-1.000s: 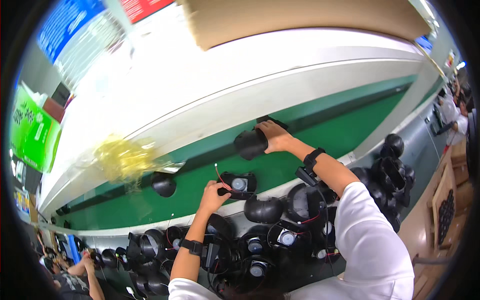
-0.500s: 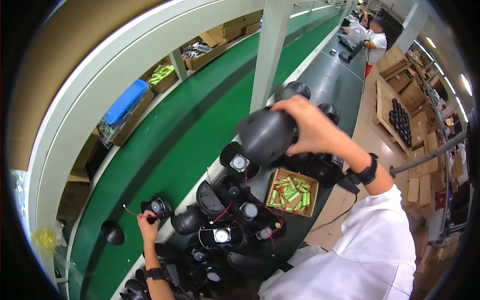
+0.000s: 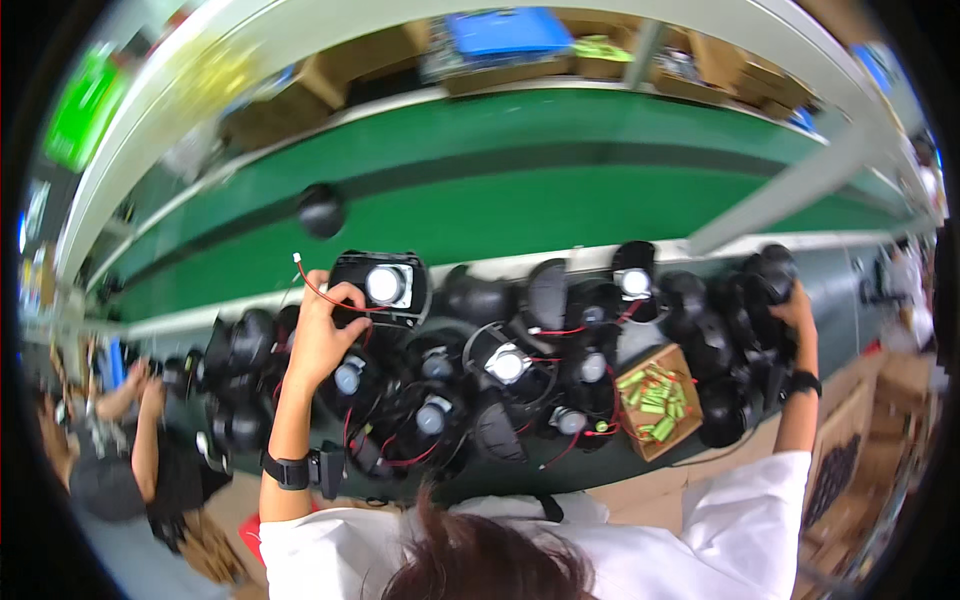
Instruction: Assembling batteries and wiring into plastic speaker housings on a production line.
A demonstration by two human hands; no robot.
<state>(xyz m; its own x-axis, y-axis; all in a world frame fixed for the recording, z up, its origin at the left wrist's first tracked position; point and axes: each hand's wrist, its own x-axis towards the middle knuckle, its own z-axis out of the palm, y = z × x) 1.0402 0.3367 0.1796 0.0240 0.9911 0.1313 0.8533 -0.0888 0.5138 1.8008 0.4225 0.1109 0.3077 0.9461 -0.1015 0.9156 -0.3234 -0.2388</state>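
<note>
1. Left hand pinches a black shell, at its two o'clock.
2. The shell's long side runs nine to three; left hand is nearer.
3. Right hand, far at three o'clock, is by black domes; I can't tell its grip.
</note>
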